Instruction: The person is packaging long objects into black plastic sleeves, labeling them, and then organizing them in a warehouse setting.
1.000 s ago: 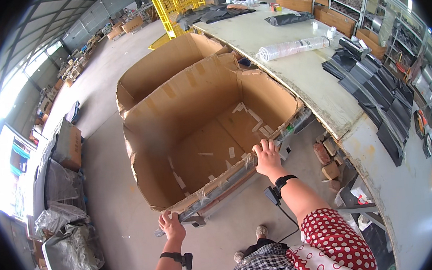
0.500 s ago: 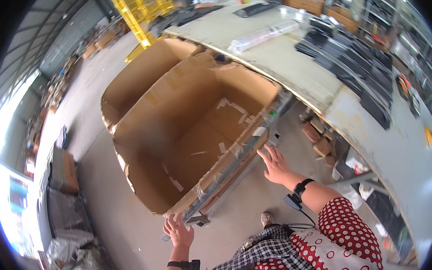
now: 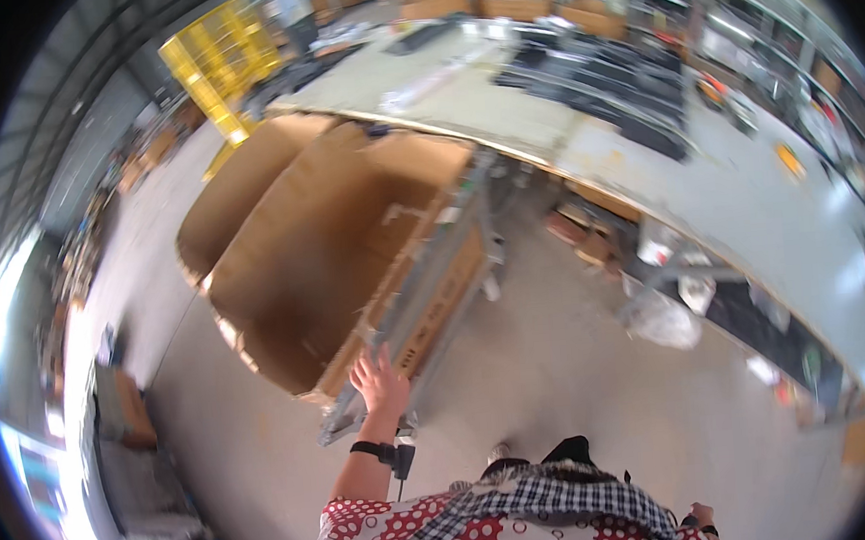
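A big open cardboard box (image 3: pixel 282 270) stands in a grey metal frame (image 3: pixel 432 260) at the left of the worktable, with a few pale scraps on its bottom. At the box's near edge is my left hand (image 3: pixel 380 379), its fingers stretched out and a little apart over the frame's rail. Whether the fingertips rest on the rail is hard to make out. My right hand (image 3: pixel 703 516) hangs low beside my body at the bottom right, away from the box. It is small and blurred, so its fingers do not show clearly.
A long pale worktable (image 3: pixel 636 170) runs along the right, bearing dark flat pieces (image 3: pixel 600 88) and a yellow tool (image 3: pixel 791 160). Beneath it lie plastic bags (image 3: pixel 662 319) and brown blocks (image 3: pixel 581 235). A yellow metal rack (image 3: pixel 222 59) stands at the far left.
The view has turned right, and the box with its frame now appears further left. My right hand has left the area beside the frame's rail and dropped to my side. My left hand stays at the near edge.
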{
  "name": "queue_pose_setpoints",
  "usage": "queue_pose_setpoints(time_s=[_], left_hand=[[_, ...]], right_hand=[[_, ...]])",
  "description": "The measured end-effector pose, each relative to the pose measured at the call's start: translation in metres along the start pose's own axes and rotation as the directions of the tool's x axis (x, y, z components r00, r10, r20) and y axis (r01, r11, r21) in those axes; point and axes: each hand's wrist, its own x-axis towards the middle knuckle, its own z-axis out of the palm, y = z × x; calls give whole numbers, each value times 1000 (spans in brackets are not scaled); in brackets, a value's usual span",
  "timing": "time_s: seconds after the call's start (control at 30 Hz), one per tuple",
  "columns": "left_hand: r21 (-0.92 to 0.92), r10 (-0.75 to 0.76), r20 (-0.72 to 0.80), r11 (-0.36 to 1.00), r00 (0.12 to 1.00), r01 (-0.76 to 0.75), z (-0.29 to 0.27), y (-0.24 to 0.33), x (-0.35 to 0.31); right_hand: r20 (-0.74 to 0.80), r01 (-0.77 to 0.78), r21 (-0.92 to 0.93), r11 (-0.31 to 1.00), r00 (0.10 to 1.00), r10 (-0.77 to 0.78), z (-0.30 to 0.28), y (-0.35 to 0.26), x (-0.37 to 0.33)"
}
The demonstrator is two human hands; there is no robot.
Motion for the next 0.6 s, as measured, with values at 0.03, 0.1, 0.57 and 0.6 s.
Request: queue_pose_setpoints(time_s=[0.03, 0.1, 0.57, 0.6], left_hand=[[6, -18, -19, 1000, 1000, 18, 0, 8, -9], [-45, 65, 40, 997, 997, -63, -12, 49, -21], [-336, 653, 718, 628, 241, -702, 150, 426, -269], [-377, 686, 700, 591, 198, -714, 163, 444, -279]], right_hand=[[-13, -111, 152, 982, 993, 114, 32, 10, -36], [154, -315, 494, 810, 949, 275, 107, 19, -97], [551, -171, 751, -638, 693, 464, 258, 148, -274], [568, -210, 790, -576, 604, 559, 270, 168, -277]])
